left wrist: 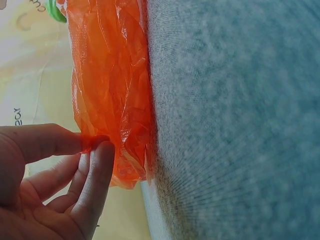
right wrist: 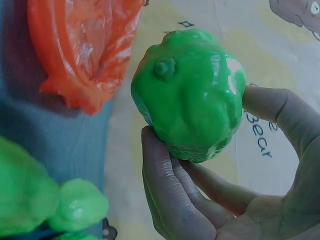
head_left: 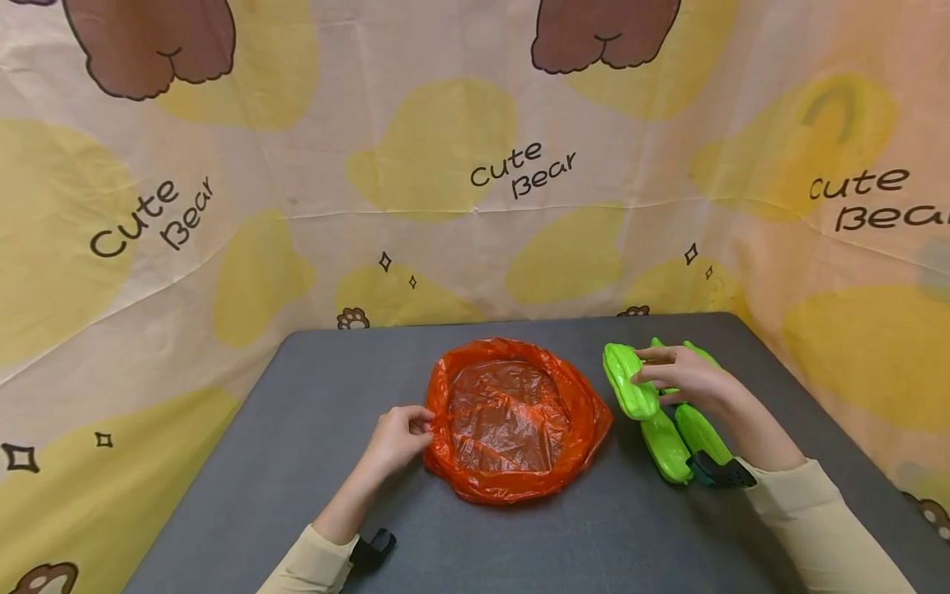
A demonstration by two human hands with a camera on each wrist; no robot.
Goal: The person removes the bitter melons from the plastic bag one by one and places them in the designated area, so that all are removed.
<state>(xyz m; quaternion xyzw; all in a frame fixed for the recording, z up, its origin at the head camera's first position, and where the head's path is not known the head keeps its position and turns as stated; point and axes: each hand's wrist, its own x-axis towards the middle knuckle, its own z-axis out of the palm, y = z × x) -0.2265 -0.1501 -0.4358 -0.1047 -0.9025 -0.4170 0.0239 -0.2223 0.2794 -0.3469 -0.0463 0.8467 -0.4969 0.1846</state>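
An orange-red plastic bag sits on the table with its mouth spread wide and its rim rolled outward. At the bag's left side, my left hand pinches the rim between thumb and fingertips; in the left wrist view the thin plastic is bunched there. My right hand holds a glossy, ridged green vegetable up over the table, right of the bag. Its stubby stem end faces the right wrist camera, with thumb and fingers on opposite sides.
Several more green vegetables lie beneath and beside my right hand, partly hidden by it. The dark grey table backs onto a printed cloth, which also hangs at both sides.
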